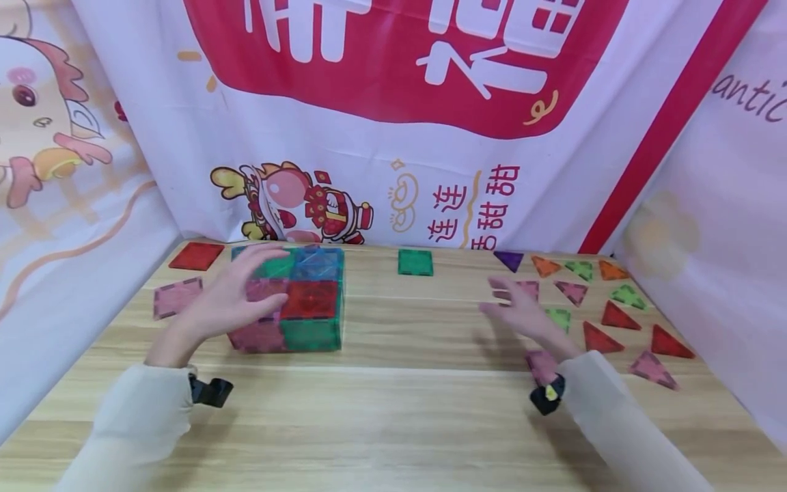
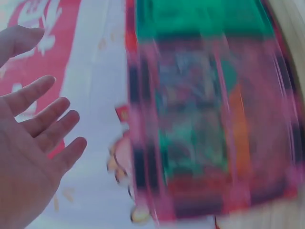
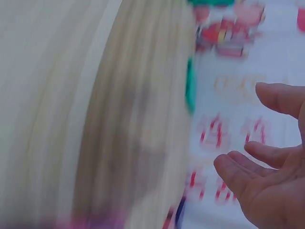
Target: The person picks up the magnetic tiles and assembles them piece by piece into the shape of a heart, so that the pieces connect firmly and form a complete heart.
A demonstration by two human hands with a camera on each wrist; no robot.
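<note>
A block built of translucent magnetic tiles (image 1: 312, 335) stands left of centre, with pink, green, red and blue faces. My left hand (image 1: 229, 301) is over its left side, fingers spread and holding nothing. In the left wrist view that hand (image 2: 33, 152) appears apart from the pink side wall (image 2: 257, 109), through which green and orange patches show. Hovering over the right part of the table, my right hand (image 1: 521, 313) has loosely bent fingers and nothing in them. Close under it lie a pink tile (image 1: 529, 292) and a light green tile (image 1: 559, 319), both partly covered.
A green square tile (image 1: 415, 262) lies at the back middle. Red (image 1: 197, 256) and pink (image 1: 177, 298) squares are left of the block. Several triangle tiles, among them a red one (image 1: 601, 338), spread over the right side. Printed cloth (image 1: 369, 157) walls the table's back and sides.
</note>
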